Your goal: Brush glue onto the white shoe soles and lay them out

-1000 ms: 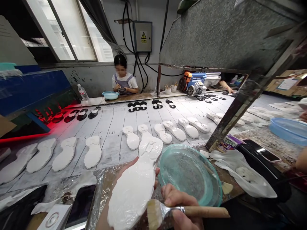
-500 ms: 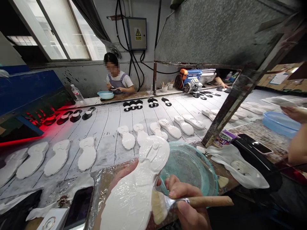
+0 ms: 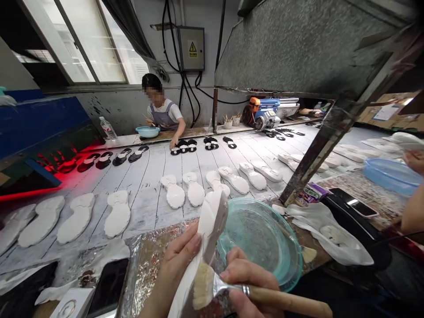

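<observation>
A white shoe sole (image 3: 211,216) stands tilted on its edge in my left hand (image 3: 179,258), whose fingers and thumb grip its side. My right hand (image 3: 247,278) is closed round a flat paintbrush (image 3: 281,300) with a wooden handle and metal collar. The pale bristles (image 3: 203,285) touch the face of the sole near its middle. Just behind my right hand lies a round teal basin (image 3: 265,229) with a little cloudy liquid in it. Part of the sole runs out of the bottom of the view.
Several white soles (image 3: 117,214) lie across the lined white conveyor belt (image 3: 145,190). Black soles (image 3: 183,146) lie at its far side, where a person (image 3: 164,110) sits. A slanted metal post (image 3: 318,145) rises at right. A phone (image 3: 109,282) lies near left.
The sole has turned from face-up to edge-on, and the brush has moved slightly left along it. Across the belt, the person has reached an arm to the black soles.
</observation>
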`<state>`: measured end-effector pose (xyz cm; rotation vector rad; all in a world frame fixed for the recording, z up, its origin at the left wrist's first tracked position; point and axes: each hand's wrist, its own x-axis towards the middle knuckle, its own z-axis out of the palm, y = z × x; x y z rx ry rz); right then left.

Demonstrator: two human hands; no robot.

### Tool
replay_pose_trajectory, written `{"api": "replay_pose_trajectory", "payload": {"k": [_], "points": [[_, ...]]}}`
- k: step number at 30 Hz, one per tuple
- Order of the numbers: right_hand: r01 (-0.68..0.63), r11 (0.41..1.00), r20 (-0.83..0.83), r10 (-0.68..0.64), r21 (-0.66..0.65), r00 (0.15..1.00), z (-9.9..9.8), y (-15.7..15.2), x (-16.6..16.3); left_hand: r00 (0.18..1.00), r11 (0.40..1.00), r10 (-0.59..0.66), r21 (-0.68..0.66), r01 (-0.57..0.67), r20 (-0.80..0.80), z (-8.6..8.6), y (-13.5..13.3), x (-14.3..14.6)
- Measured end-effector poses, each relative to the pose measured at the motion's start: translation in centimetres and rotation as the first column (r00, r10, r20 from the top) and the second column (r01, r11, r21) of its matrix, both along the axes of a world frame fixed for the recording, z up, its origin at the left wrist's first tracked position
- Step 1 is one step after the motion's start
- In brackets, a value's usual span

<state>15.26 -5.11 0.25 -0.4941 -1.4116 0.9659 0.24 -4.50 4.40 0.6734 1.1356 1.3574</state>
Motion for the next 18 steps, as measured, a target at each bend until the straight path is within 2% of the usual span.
{"api": "replay_pose_trajectory", "payload": {"k": [2,4,8,10,16,18], "points": [[0.012,0.999,0.041,-0.011,-0.044,0.999,0.2,0.4,0.2,1.000,1.000,-0.016,0.017,0.017,-0.005,0.1,0.0,0.1],[0.049,0.998,0.074,-0.047,-0.032,0.996,0.0,0.4,0.2,0.999,0.997,0.011,0.073,-0.007,-0.052,0.1,0.0,0.2],[0.114,0.985,-0.037,-0.110,0.128,0.993,-1.1,-0.5,-0.9,0.957,0.966,0.218,0.185,-0.183,-0.191,-0.5,0.5,0.1],[0.090,0.988,-0.074,-0.081,0.129,0.994,-1.5,-1.0,-1.5,0.934,0.949,0.287,0.195,-0.247,-0.212,-0.8,0.6,0.0],[-0.037,0.999,-0.052,0.039,0.036,0.998,-1.5,-0.8,-1.6,0.983,0.983,0.166,0.099,-0.157,-0.081,-0.6,0.4,0.3],[-0.039,0.997,-0.017,0.040,0.064,0.999,-1.9,-0.7,-1.4,0.975,0.976,0.204,0.100,-0.195,-0.084,-0.4,0.5,0.3]]}}
